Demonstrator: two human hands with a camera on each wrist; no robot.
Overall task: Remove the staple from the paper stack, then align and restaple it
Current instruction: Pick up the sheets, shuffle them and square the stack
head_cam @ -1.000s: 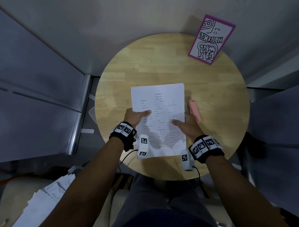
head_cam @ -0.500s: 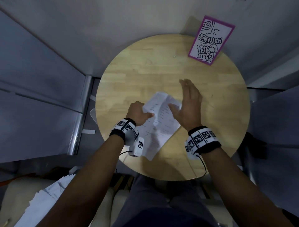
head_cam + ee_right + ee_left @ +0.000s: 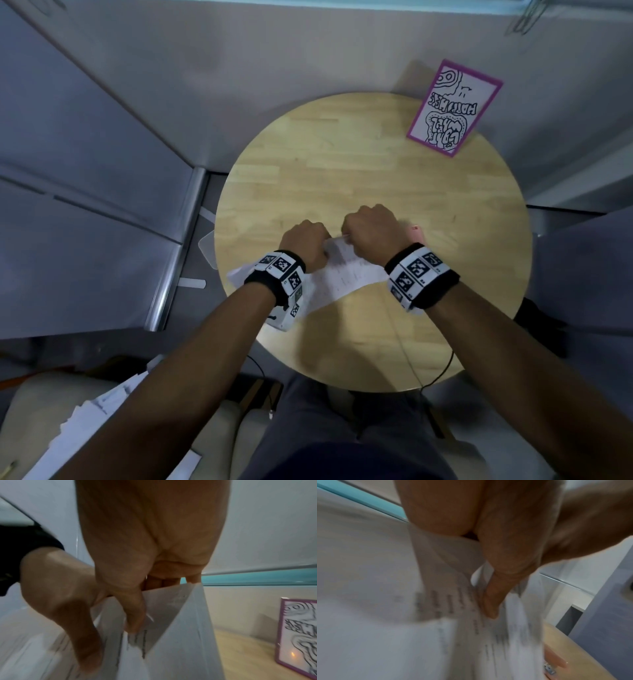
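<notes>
- I am sitting at the near edge of a round table (image 3: pixel 342 164), its top pale, matte planks of wood joined side by side; every place below is given from that table.
- Over the table's near middle I am holding the paper stack (image 3: pixel 346 277), thin white sheets with rows of small dark print, lifted and bowed rather than lying flat.
- My left hand (image 3: pixel 303 245) is curling around the stack's left part, thumb (image 3: pixel 489 601) pressing on the printed face, the sheets fanning loosely under it.
- My right hand (image 3: pixel 371 236) is pinching the stack's upper edge, thumb in front and fingers (image 3: pixel 161 581) behind, where the pages are splitting apart into a sharp V.
- Both wrists are wearing black bands with white, square-patterned marker blocks.
- Just past my right hand, a small pink stapler (image 3: pixel 416 233) is lying on the wood, mostly hidden; the left wrist view is showing its smooth pink body and a metal end.
- At the table's far right rim a stiff white card (image 3: pixel 454 108) with a purple border and black doodled lettering is standing, leaning back.
- Whether a staple is in the paper, I cannot tell.
</notes>
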